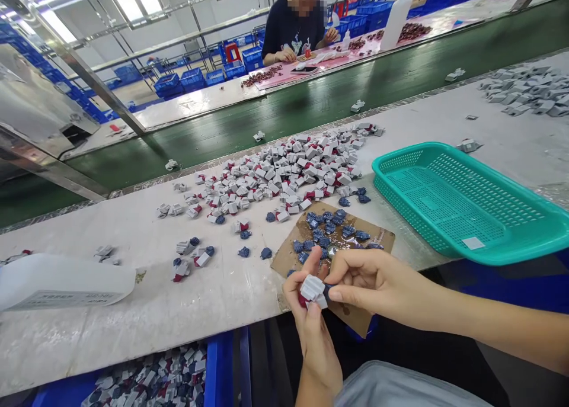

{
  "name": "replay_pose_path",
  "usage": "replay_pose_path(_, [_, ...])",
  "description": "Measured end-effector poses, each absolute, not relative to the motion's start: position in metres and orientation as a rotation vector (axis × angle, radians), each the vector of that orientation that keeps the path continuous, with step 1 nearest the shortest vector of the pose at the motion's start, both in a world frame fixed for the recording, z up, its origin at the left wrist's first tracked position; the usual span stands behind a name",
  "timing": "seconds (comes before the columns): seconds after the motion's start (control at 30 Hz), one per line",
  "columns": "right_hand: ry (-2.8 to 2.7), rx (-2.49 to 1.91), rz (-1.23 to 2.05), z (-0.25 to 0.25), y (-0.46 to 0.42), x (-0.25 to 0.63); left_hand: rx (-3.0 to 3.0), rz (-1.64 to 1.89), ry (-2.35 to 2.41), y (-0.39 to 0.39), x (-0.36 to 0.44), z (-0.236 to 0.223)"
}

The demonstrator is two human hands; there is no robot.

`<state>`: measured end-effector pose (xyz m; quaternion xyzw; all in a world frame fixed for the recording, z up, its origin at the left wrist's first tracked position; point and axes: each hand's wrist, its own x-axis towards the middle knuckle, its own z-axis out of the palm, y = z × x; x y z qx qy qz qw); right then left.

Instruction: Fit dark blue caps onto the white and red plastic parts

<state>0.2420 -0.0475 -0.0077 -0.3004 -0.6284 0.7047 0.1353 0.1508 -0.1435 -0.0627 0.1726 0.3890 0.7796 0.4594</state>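
White plastic bottle (57,282) on its side at far left, smooth and matte, a printed label along its flank, lying on a white-covered counter (133,330). Below the counter's edge, a blue plastic crate (219,365) heaped with angular grey and navy pieces. Behind the counter, a green conveyor belt (222,131), its surface dully sheened. Across the counter, blocky grey moulded parts (267,179) with red inserts, dense in a loose pile, thinning toward the front. Far beyond the belt, a seated co-worker (293,28), both hands at a pink mat (320,60). Next, a brown cardboard sheet (302,241) under rounded navy plastic pieces (324,229), one corner jutting past the counter's edge. Over that sheet's near part, one grey block with red and navy ends (312,290), gripped between both hands: left hand (311,330) cupped beneath, fingers (293,285) curled around the block; right hand (377,282) coming in from the right, fingers (351,271) pinching its navy end. Further right, a teal latticed plastic basket (462,205), rectangular and round-cornered, a small white label inside. At far right, loose grey parts (524,93) in a scattered drift.
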Motion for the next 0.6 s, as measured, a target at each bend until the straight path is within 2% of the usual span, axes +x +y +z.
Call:
replay_pose_path(0.13, [-1.858, -0.940, 1.939, -0.008, -0.047, 0.244, 0.510, 1.893, 0.946, -0.148, 0.150, -0.065])
replay_pose_path(0.3, [-2.016, -0.910, 1.796, -0.007, -0.048, 0.247, 0.737, 1.782, 1.445, -0.146, 0.144, -0.058])
replay_pose_path(0.47, [-1.976, -0.824, 1.971, -0.017, -0.065, 0.240, 0.692, 1.917, 1.742, -0.136, 0.144, -0.049])
replay_pose_path(0.6, [-1.990, -0.815, 1.857, -0.017, -0.075, 0.229, 0.617, 2.012, 1.744, -0.135, 0.144, -0.045])
